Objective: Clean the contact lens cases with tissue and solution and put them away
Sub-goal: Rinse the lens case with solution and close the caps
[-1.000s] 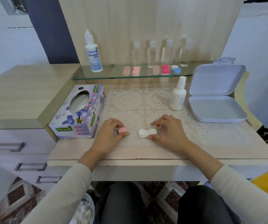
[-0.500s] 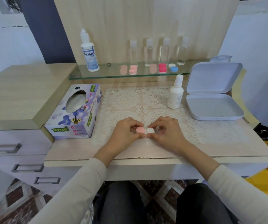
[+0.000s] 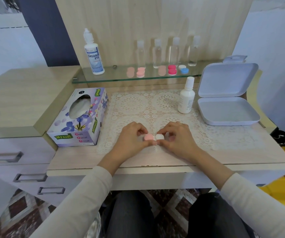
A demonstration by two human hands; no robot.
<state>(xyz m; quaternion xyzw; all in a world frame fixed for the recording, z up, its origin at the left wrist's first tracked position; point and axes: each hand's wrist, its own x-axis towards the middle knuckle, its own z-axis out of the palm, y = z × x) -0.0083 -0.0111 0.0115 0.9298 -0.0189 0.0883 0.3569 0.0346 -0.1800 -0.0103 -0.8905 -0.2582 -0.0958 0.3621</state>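
A contact lens case lies on the lace mat [image 3: 138, 107] near the front of the desk. My left hand [image 3: 129, 140] pinches a pink cap [image 3: 149, 137] on the case's left well. My right hand [image 3: 177, 138] grips the white case body [image 3: 160, 136] at its right side. A small white solution bottle [image 3: 186, 98] stands at the mat's back right. The tissue box [image 3: 80, 117] sits to the left. An open white storage box [image 3: 227, 107] lies at the right. More lens cases, pink [image 3: 140, 72], red [image 3: 172, 69] and blue-white [image 3: 183, 69], rest on the glass shelf [image 3: 111, 78].
A large Dream Eye solution bottle [image 3: 93, 54] and several clear small bottles [image 3: 157, 52] stand on the shelf. A wooden cabinet top with drawers [image 3: 18, 100] flanks the left. The desk's front edge runs just below my wrists.
My left hand brought the pink cap from the left over to the white case and set it on the left well. My right hand stayed on the case.
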